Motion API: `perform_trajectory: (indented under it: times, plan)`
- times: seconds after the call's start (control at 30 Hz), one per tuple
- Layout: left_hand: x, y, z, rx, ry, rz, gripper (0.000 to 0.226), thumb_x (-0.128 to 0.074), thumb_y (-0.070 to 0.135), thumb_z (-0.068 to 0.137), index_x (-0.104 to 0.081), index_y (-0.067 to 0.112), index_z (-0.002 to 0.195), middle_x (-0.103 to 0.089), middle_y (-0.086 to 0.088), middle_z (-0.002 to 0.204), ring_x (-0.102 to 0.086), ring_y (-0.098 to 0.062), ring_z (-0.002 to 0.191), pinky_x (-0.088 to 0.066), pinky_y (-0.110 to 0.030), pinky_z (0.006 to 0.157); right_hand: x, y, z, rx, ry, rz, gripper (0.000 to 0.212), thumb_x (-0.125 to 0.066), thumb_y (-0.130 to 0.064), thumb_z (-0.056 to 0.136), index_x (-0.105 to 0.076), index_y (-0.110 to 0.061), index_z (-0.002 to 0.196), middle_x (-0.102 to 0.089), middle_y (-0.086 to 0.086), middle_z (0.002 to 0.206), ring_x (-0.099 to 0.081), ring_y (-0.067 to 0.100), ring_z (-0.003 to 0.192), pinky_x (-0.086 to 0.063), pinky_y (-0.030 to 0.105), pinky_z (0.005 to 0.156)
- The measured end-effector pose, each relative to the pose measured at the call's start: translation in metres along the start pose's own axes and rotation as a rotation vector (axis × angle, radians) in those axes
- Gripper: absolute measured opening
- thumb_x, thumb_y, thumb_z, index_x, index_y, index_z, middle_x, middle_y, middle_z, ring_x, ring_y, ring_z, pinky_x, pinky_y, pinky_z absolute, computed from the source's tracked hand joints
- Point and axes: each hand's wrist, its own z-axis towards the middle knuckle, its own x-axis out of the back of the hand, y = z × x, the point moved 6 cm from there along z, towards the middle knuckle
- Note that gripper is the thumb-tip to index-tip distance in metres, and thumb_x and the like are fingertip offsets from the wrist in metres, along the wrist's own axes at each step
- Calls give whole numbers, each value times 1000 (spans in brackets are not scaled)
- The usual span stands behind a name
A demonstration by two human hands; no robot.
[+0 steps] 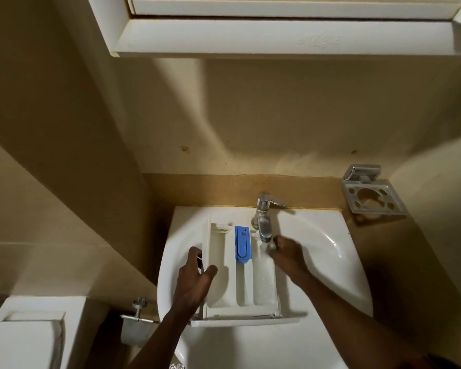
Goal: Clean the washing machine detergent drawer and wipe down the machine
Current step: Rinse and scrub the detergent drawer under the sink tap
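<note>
Fingers (194,253) gripping white plastic drawer (218,265), glossy basin (320,235)

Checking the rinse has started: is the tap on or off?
On: water runs from the tap spout into the right compartment of the detergent drawer, beside the right hand.

Chrome toothbrush holder (361,172) on wall, white cabinet (277,35) overhead, toilet cistern (32,331) left.

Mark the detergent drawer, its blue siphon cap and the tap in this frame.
detergent drawer (221,253): head view, left compartment floor.
blue siphon cap (242,243): head view, middle of top face.
tap (265,227): head view, chrome spout.
</note>
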Motion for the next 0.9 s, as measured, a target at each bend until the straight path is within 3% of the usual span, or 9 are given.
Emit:
perform_trajectory:
  times: [0.17,0.3,0.37,0.43,0.53,0.67,0.77,0.83,0.9]
  plan:
    - [-3,1,-3,30,26,-69,30,-62,15,90,-46,18,115,-64,0,101,-63,-21,87,-54,-33,68,11,-15,3,33,40,-22,19,-71,-14,76,-58,-16,89,-62,1,84,-57,19,76,-38,19,54]
    - [-5,2,-6,51,34,-100,40,-58,30,77,-48,16,112,-64,-2,99,-62,-23,84,-49,-32,64,-26,7,-30,68,-243,-29,86,-81,-19,68,-27,-27,134,-54,-8,105,-56,15,92,-49,22,72]
    - [-4,1,-6,60,32,-104,47,-54,34,71,-48,18,114,-64,-1,100,-63,-22,86,-50,-32,65,-31,23,-36,38,-377,25,108,-83,-15,66,-11,-34,143,-53,-9,114,-57,15,98,-50,21,77]
    - [-5,2,-6,55,30,-109,48,-55,34,71,-47,19,116,-64,0,101,-63,-23,88,-52,-34,67,-19,27,-29,23,-388,26,92,-83,-11,64,-31,-38,135,-63,-4,104,-64,17,90,-54,25,74]
    - [-7,4,-7,26,30,-94,34,-62,21,86,-45,21,116,-64,1,100,-64,-23,88,-56,-39,71,5,9,-12,85,-180,-165,24,-81,-25,68,-60,-25,79,-63,-7,71,-61,13,68,-46,19,59]
    - [-6,4,-6,-6,32,-52,30,-61,13,90,-45,22,113,-64,3,99,-64,-19,86,-55,-36,70,20,-13,-2,142,128,-62,15,-73,-21,73,-58,-16,74,-63,-2,70,-59,20,68,-43,27,58]
    - [-5,3,-4,-20,32,-19,32,-63,11,89,-45,22,112,-64,4,97,-64,-15,85,-54,-34,70,10,-13,-5,119,86,-68,26,-72,-13,72,-54,-20,89,-60,-2,84,-58,21,77,-43,26,61]
    - [-3,3,-3,-20,42,-22,33,-64,9,88,-46,21,113,-64,2,97,-63,-15,85,-52,-32,69,-12,-1,-15,80,-125,-98,65,-77,-9,68,-43,-21,122,-57,-1,107,-59,22,95,-47,24,71]
    - [-3,4,-3,-27,44,-22,34,-64,10,88,-46,21,114,-63,3,96,-62,-14,86,-50,-30,69,-24,14,-26,20,-263,-47,90,-79,-8,67,-27,-26,138,-57,-3,112,-59,19,99,-48,21,72]
